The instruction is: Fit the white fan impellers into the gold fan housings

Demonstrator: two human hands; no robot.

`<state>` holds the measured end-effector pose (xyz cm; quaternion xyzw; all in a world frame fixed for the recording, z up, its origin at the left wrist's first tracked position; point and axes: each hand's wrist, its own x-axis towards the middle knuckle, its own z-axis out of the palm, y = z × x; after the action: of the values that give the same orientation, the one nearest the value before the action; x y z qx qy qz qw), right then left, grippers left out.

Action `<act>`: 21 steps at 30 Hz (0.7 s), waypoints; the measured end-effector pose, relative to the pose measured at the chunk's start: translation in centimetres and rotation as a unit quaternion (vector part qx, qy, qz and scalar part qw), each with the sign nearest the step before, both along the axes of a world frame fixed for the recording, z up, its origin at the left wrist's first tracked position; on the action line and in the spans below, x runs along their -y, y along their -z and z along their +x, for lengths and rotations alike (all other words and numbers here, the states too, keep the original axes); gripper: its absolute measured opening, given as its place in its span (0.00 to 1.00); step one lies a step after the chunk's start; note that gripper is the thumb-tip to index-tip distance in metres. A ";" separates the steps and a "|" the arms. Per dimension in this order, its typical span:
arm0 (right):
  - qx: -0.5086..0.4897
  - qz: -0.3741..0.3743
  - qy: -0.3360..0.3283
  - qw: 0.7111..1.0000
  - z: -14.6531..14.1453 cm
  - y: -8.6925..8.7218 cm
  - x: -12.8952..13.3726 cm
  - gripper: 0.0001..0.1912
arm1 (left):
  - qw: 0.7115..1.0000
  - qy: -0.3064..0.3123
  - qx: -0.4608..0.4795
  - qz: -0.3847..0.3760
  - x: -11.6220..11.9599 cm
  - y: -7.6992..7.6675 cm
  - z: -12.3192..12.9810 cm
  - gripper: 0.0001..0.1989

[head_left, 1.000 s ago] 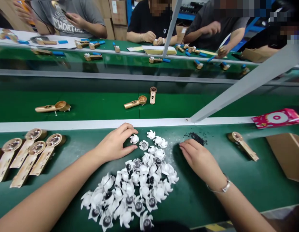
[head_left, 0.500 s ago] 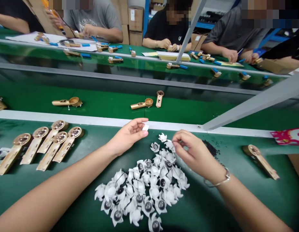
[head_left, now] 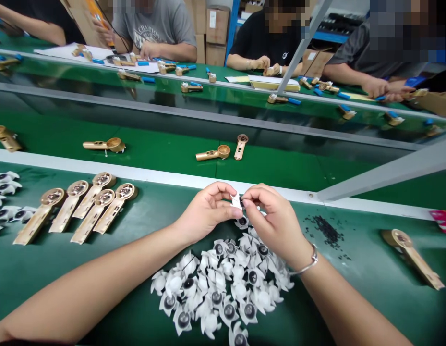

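Between the thumb and fingers of my left hand is a small white fan blade, held upright above the bench. My right hand is closed in a pinch at the blade's right side. Something dark shows at those fingertips; whether it is the blade's hub or a separate black piece, I cannot tell. Just below both hands spreads a heap of white fan blades, some showing dark round hubs. Small black pieces lie scattered to the right of my right hand.
Several gold fan housings lie at left, one gold housing at right. More fan blades sit at the left edge. Beyond the white ledge, a green belt carries gold housings. A slanted metal post rises right; co-workers sit opposite.
My right hand has moved left, and its fingertips now meet the fan blade in my left hand. The left hand has turned the blade slightly. The view has shifted a little.
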<state>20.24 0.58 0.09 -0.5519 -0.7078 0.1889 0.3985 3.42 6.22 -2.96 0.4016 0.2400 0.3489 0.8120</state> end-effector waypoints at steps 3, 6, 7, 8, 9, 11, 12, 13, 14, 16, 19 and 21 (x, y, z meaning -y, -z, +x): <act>0.017 0.013 -0.004 1.000 0.0 0.0 0.0 0.05 | 1.000 -0.006 0.001 -0.004 0.1 -0.1 0.1 0.17; 0.038 0.041 -0.022 0.998 0.3 0.1 0.5 0.07 | 1.000 -0.024 -0.006 -0.009 0.2 -0.1 0.1 0.19; 0.053 0.061 -0.036 0.996 0.4 0.1 0.7 0.09 | 0.999 -0.032 -0.015 -0.011 0.2 -0.1 0.1 0.20; 0.072 0.085 -0.055 0.992 0.6 0.2 0.9 0.12 | 0.999 -0.040 -0.024 -0.014 0.2 -0.1 0.1 0.20; 0.092 0.108 -0.076 0.987 0.7 0.2 0.9 0.15 | 0.998 -0.046 -0.034 -0.018 0.0 0.0 0.0 0.21; 0.124 0.105 -0.094 0.982 1.0 0.1 0.0 0.15 | 0.997 -0.058 -0.047 -0.032 -0.5 0.3 0.0 0.20; 0.134 0.070 -0.072 0.986 1.1 0.0 -1.1 0.12 | 0.996 -0.064 -0.052 -0.040 -0.9 0.5 -0.1 0.19; 0.140 0.021 -0.032 0.989 1.1 -0.1 -2.6 0.11 | 0.995 -0.070 -0.056 -0.047 -1.3 0.8 -0.1 0.19; 0.145 -0.032 0.019 0.989 1.0 -0.1 -4.4 0.11 | 0.994 -0.076 -0.060 -0.054 -1.8 1.1 -0.2 0.20; 0.152 -0.111 0.126 0.974 0.7 -0.1 -9.1 0.17 | 0.992 -0.081 -0.066 -0.069 -2.8 1.6 -0.3 0.20; 0.161 -0.196 0.214 0.943 0.2 0.7 -16.2 0.28 | 0.991 -0.080 -0.058 -0.089 -4.0 2.2 -0.8 0.20; 0.167 -0.244 0.224 0.929 -0.1 1.4 -19.6 0.24 | 0.991 -0.077 -0.046 -0.098 -4.5 2.3 -1.2 0.21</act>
<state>20.15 20.14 -1.35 -0.7999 -0.5539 0.1666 0.1597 2.25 10.68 -5.31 0.3160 0.3402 0.3666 0.8062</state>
